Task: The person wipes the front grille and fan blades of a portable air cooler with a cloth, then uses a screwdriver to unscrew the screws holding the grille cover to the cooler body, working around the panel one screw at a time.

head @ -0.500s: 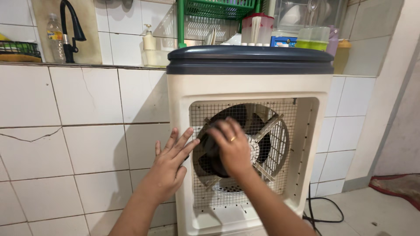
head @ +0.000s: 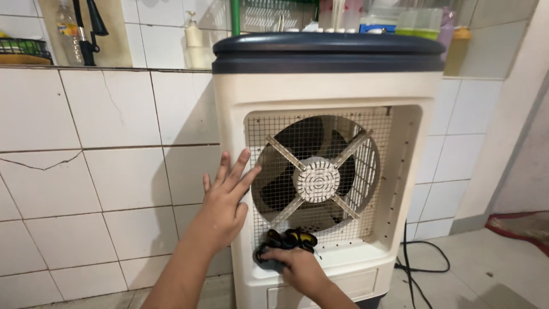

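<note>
The air cooler (head: pixel 329 171) has a cream body and a dark navy lid (head: pixel 329 51). Its wire mesh guard (head: pixel 320 177) is a fine off-white grid, crossed by four cream spokes that meet at a round, ribbed white hub (head: pixel 316 180); behind the mesh the fan blades (head: pixel 286 171) look dark grey to black. The cloth (head: pixel 284 245) under the right hand (head: pixel 300 269) is black with a patch of yellow. The tiled wall (head: pixel 103 171) is white with dark grout lines and a thin dark crack. A black cable (head: pixel 420 269) lies on the pale grey floor (head: pixel 492 274), and a red mat (head: pixel 523 226) shows at the far right edge. On the counter stand a green-lidded clear container (head: pixel 420 23) and a white pump bottle (head: pixel 193 40)
</note>
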